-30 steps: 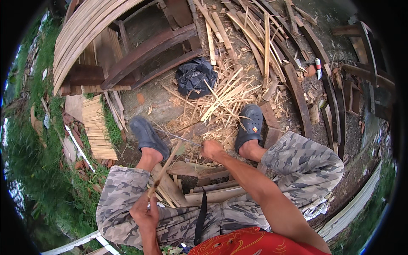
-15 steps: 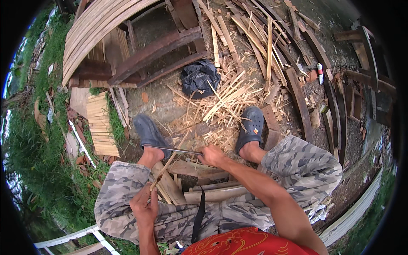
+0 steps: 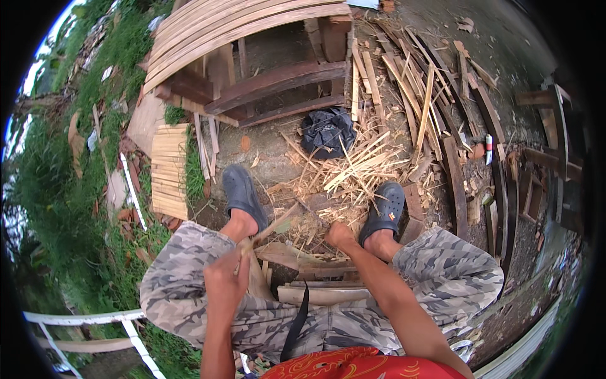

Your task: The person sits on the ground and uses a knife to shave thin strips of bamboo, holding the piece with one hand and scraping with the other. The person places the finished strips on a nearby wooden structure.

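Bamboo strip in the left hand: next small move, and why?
Probably draw the blade further down the bamboo strip, away from the body. The left hand grips the strip's near end, tilted up between the knees; the right hand is low by the far end with what looks like a thin blade. Shavings already lie ahead of the feet.

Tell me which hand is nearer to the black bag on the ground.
Right. The right hand is stretched forward, below the black bag across the wood shavings. The left hand sits farther back, gripping a thin wooden strip.
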### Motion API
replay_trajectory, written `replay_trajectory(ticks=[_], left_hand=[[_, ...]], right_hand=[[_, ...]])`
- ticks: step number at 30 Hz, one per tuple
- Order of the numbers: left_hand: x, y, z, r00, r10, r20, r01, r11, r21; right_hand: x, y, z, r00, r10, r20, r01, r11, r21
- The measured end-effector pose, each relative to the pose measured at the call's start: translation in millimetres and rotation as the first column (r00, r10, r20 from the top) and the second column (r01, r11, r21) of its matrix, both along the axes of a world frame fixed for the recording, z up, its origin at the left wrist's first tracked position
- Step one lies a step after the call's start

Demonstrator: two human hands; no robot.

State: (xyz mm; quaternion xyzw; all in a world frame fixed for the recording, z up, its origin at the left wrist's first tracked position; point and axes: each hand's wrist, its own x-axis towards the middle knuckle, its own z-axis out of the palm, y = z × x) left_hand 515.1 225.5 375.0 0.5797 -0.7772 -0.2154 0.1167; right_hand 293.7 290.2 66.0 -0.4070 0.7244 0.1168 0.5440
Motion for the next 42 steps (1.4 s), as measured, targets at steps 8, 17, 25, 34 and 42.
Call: replay_trajectory(ticks=[8,17,25,34,42], left_hand=[[-5,-58,-5,0.998,-0.06,0.033,0.062,0.995,-0.079],[1,-26,-12,0.988,-0.149,-0.039,0.149,0.989,-0.008],[14,-18,-7,0.994,-0.105,-0.039,0.107,0.993,0.051],[22,-18,-11,0.979,-0.202,0.009,0.201,0.978,0.055],[23,-18,-11,0.985,-0.174,0.006,0.173,0.982,0.069]], right_hand=[[13,-48,94,0.979,-0.012,0.203,0.075,0.948,-0.309],[32,-42,131,0.985,-0.002,0.173,0.05,0.961,-0.272],[52,-26,114,0.914,0.007,0.406,0.178,0.892,-0.416],[50,-23,116,0.918,-0.025,0.396,0.171,0.926,-0.337],[49,-29,101,0.819,-0.042,0.572,0.172,0.97,-0.174]])
